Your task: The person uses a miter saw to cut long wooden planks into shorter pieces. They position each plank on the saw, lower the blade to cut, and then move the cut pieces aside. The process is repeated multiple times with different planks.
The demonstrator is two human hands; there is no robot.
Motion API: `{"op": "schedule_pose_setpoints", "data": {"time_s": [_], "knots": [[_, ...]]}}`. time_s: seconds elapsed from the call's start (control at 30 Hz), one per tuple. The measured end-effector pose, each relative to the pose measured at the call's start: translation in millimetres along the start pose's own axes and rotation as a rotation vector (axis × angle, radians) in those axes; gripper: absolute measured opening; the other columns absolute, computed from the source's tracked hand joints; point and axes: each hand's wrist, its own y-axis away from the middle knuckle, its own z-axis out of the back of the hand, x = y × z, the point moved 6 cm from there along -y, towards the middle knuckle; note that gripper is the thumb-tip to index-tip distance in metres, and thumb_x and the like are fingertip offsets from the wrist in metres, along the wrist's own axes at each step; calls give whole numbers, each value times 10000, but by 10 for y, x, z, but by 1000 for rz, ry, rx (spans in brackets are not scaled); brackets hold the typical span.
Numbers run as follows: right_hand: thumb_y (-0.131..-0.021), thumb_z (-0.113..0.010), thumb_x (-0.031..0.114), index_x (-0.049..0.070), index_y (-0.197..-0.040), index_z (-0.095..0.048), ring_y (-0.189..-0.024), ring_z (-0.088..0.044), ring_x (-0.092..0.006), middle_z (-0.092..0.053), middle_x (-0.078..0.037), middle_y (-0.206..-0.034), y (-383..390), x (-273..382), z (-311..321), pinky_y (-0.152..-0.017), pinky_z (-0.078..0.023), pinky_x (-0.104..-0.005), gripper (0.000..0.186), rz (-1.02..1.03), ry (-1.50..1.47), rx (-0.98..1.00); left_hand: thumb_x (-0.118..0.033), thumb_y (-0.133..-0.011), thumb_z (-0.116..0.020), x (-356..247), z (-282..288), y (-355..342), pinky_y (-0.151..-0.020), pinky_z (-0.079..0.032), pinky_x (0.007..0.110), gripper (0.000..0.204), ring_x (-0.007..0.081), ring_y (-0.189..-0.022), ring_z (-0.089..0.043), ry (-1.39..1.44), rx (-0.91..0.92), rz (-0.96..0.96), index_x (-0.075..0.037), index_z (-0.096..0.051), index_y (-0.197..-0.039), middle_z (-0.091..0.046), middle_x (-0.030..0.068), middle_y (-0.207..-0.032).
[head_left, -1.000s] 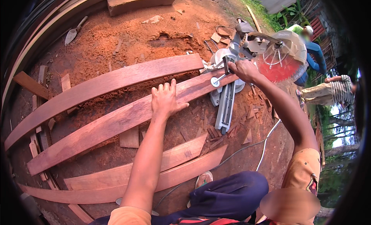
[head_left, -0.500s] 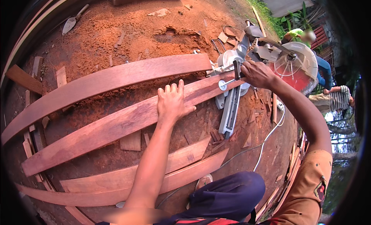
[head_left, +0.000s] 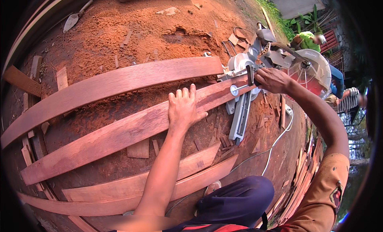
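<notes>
My left hand [head_left: 182, 110] lies on a long reddish wooden board [head_left: 131, 126], fingers spread and thumb out to the right. The board's right end rests on the base of a mitre saw [head_left: 241, 97], under a clamp [head_left: 235, 89] with a round pressing foot. My right hand [head_left: 273, 80] is closed at the clamp's dark handle [head_left: 250, 75]; the fingertips are partly hidden. To the right of it sits the saw's clear blade guard [head_left: 311, 68], with a blue handle [head_left: 337, 79] beyond. A second curved board [head_left: 119, 88] lies just behind the first one.
Two more boards [head_left: 131, 188] lie near my knee [head_left: 243, 196]. Offcuts and sawdust [head_left: 131, 20] cover the ground. A trowel [head_left: 72, 22] is at the far left. A white cable [head_left: 279, 138] runs along the right. Two people, one in green [head_left: 309, 41] and one in stripes [head_left: 348, 99], are beyond the saw.
The view has shifted slightly. My right hand has moved a little lower at the clamp handle. My left hand still lies flat on the same board.
</notes>
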Motion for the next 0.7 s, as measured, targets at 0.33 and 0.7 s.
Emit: {"op": "schedule_pose_setpoints", "data": {"time_s": [0.33,0.7], "knots": [[-1058,-435,455,-40,-973,-665,-943,-661,-381,-686,-252,-940,-1,-211,-400,-861,-481,-510,552,-795,-816,222,-735,-636,-817,9,16,5,-852,-402,401,1148,212,-1005,-583,16,-31,0,-48,-510,-1502,-635,72,-1095],[-956,-648,283,-2,-1063,-532,-878,-677,-438,-666,-244,-936,-34,-55,-175,-768,-537,-497,326,-193,-200,91,-745,-635,-812,9,26,2,-866,-406,402,1146,211,-1000,-581,-1,-44,-5,-56,-513,-1501,-629,71,-1094]]}}
